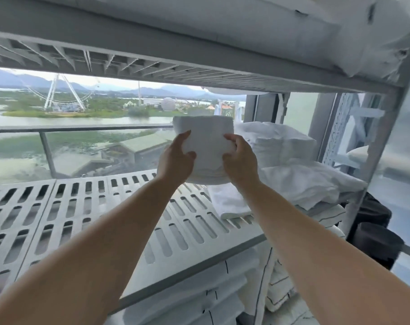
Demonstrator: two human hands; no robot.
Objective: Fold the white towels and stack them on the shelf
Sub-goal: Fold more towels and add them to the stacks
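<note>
Gripping a folded towel (pixel 205 146) from both sides with left hand (pixel 175 160) and right hand (pixel 240 159), thumbs pressed on the near face, fingers curled round the edges. Held low over the slatted shelf (pixel 199 252), just beside a loose pile of towels (pixel 300 184) at the right. Possibly touching the flat towel (pixel 229 202) underneath; hard to tell.

**Shelf Layout**

The folded towel (pixel 205 137) is above the slotted shelf (pixel 82 207), between the left hand (pixel 175 160) and the right hand (pixel 240 158). A towel pile (pixel 293 174) lies on the shelf to its right. Stacked linens (pixel 199 289) lie below, and an upper shelf (pixel 152 66) spans overhead.
</note>
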